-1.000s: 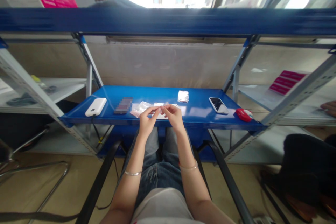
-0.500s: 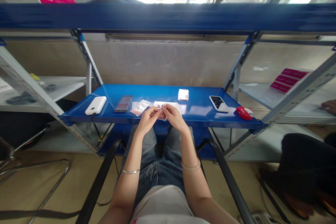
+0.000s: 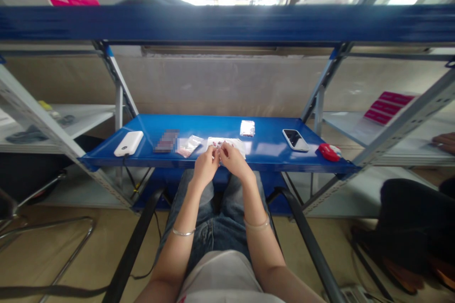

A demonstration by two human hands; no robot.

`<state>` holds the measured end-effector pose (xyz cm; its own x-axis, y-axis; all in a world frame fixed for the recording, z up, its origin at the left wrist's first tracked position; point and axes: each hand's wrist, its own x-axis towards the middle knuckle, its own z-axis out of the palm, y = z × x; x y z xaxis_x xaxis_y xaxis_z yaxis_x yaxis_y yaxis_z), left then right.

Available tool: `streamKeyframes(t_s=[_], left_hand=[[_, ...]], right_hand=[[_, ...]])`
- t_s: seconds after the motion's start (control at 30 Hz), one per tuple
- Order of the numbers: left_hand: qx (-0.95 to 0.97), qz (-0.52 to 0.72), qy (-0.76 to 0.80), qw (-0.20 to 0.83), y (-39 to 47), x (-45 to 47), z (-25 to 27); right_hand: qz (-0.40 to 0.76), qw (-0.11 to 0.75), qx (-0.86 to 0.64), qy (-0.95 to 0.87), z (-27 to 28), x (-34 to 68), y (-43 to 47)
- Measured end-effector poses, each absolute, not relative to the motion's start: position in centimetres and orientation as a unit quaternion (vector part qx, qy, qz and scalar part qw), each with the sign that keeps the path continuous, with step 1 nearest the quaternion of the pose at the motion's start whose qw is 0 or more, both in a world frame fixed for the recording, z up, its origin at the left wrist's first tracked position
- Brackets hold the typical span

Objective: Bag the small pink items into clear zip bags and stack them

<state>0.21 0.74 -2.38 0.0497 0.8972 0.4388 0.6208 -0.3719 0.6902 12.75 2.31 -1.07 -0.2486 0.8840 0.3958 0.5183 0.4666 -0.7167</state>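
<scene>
My left hand [image 3: 206, 164] and my right hand [image 3: 232, 157] meet at the front edge of the blue shelf table [image 3: 270, 154], fingertips pinched close together. Whatever lies between the fingers is too small to make out. Just beyond and partly under them is a white sheet [image 3: 239, 146] with several small dark reddish pieces [image 3: 217, 143] on it; my hands hide part of it. Left of my left hand lies a clear plastic bag [image 3: 191, 146] with something pinkish inside.
A white power bank [image 3: 129, 143] with a cable lies at the left. A silvery packet [image 3: 248, 128] sits farther back. At the right are a phone [image 3: 295, 140] and a red object [image 3: 329, 152]. Another person's hand [image 3: 444, 142] rests on the right-hand shelf. Chair armrests flank my legs.
My left hand has turned, its fingers now more curled and pointing upward. Both hands have drawn closer together, uncovering more of the plastic bag and the white sheet.
</scene>
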Motion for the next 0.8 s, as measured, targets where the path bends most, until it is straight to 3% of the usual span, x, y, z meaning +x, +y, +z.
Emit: streamKeyframes(t_s=[0.37,0.6,0.8], left_hand=[[0.642,0.443,0.622,0.065,1.3,-0.5,-2.7],[0.678,0.522,0.517,0.011,1.5,-0.9,-2.7],[0.68,0.564,0.467,-0.051,1.5,0.0,-3.0]], right_hand=[[0.225,0.409,-0.473,-0.747,-0.6,12.3,1.4],[0.136,0.497,-0.524,-0.678,-0.3,11.5,1.3],[0.131,0.455,-0.549,-0.689,-0.2,11.5,0.9]])
